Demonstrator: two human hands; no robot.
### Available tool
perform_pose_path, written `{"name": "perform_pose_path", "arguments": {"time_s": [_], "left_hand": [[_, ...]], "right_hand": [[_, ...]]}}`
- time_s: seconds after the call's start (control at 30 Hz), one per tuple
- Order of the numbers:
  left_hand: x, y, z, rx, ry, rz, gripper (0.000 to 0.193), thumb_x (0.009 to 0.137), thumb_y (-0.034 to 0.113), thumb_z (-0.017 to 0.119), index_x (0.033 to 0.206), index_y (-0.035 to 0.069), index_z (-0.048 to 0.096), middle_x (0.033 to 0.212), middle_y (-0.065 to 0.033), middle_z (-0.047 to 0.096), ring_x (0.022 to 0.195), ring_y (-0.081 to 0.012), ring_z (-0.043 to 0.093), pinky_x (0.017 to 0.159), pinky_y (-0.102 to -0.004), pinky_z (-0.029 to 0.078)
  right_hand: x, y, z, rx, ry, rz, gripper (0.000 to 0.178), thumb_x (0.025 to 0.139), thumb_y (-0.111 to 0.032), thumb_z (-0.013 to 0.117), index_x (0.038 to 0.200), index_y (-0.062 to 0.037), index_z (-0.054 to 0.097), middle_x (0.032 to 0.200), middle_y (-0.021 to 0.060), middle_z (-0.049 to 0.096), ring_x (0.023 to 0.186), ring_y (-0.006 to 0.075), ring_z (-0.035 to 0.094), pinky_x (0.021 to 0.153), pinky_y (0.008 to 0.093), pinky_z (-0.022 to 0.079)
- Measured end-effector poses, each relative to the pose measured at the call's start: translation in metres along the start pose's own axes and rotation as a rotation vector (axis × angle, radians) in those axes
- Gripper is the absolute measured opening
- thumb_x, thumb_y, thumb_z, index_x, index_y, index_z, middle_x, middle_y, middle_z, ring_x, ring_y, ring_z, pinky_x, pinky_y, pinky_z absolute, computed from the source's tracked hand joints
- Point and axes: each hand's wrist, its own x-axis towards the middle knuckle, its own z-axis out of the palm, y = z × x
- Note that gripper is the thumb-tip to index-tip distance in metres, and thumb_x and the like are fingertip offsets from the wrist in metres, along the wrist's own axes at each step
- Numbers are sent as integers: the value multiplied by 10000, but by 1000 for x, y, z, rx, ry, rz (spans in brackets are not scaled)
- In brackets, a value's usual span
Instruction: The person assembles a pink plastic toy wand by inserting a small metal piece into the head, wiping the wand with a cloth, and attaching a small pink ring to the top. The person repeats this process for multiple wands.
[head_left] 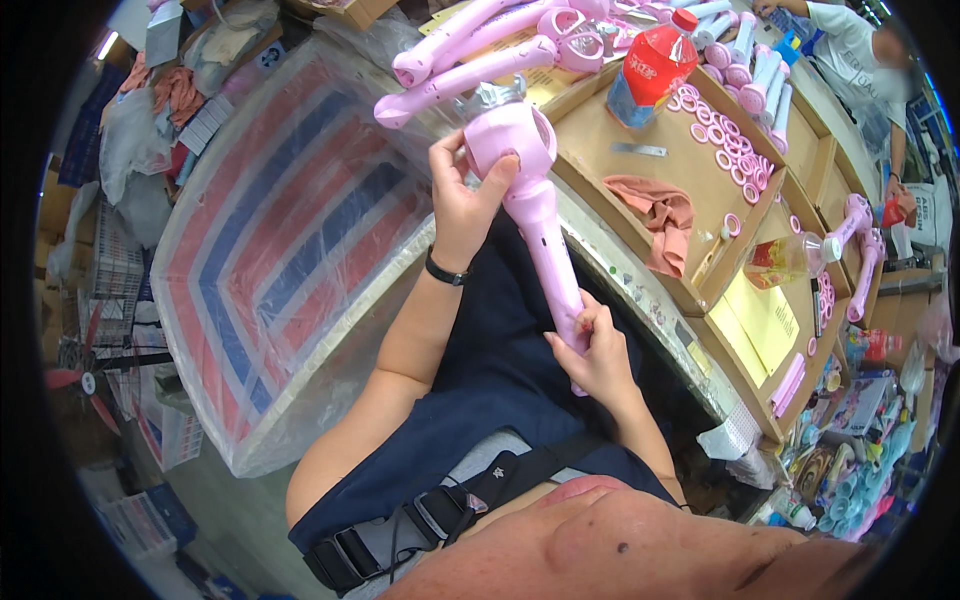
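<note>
Both hands clamped on pink toy wand (535, 205).
Left hand (462, 195) steadying the round head, right hand (597, 350) pinching the handle's base, presumably for fitting.

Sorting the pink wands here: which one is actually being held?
The pink wand over the lap, gripped by left hand and right hand; the others lie piled on the table.

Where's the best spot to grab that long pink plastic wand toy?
Probably the long pink plastic wand toy is best gripped on its straight round handle, coming from the side. The handle is slim enough to wrap fingers around, as the right hand does low down, while the left hand steadies the wide hollow head.
</note>
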Motion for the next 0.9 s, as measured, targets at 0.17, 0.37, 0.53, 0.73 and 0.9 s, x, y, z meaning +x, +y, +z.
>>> {"name": "perform_pose_path", "arguments": {"time_s": [0.17, 0.37, 0.53, 0.73, 0.9], "left_hand": [[-25, 8, 20, -608, -8, -254, 803, 823, 672, 462, 1288, 23, 381, 1146, -63, 527, 1020, -196, 551, 903, -337, 461], [-12, 3, 9, -888, -54, -520, 708, 841, 701, 403, 1151, 70, 484, 864, -57, 550, 703, -163, 549, 655, -306, 478], [7, -4, -16, -1059, -93, -380, 822, 807, 734, 423, 1227, 27, 453, 865, -57, 542, 704, -157, 531, 669, -300, 476], [3, -10, -15, -1391, -282, -174, 1004, 735, 829, 369, 1386, 65, 369, 970, -113, 636, 763, -182, 604, 717, -301, 504], [4, -8, -15, -1431, -331, -153, 1005, 738, 823, 374, 1401, 68, 347, 1034, -144, 656, 847, -208, 635, 803, -324, 521]], "right_hand": [[11, 5, 2, 579, -111, 86, 453, 737, -130, 774, 857, -55, 344, 1099, 249, 549, 877, 157, 564, 804, 283, 461], [21, 13, -1, 1179, -131, 257, 341, 845, -101, 645, 958, -114, 324, 1280, 262, 438, 1045, 307, 595, 817, 366, 510], [-2, 15, 0, 925, -12, 24, 529, 717, 30, 734, 959, -105, 284, 1318, 262, 397, 1125, 289, 547, 948, 388, 433], [-14, 17, 20, 431, 81, -218, 570, 689, -12, 788, 969, -103, 300, 1271, 246, 424, 1148, 290, 519, 955, 384, 428], [-18, 18, 27, 339, 128, -260, 562, 673, -2, 801, 958, -103, 327, 1250, 218, 427, 1147, 281, 510, 952, 385, 433]]}}
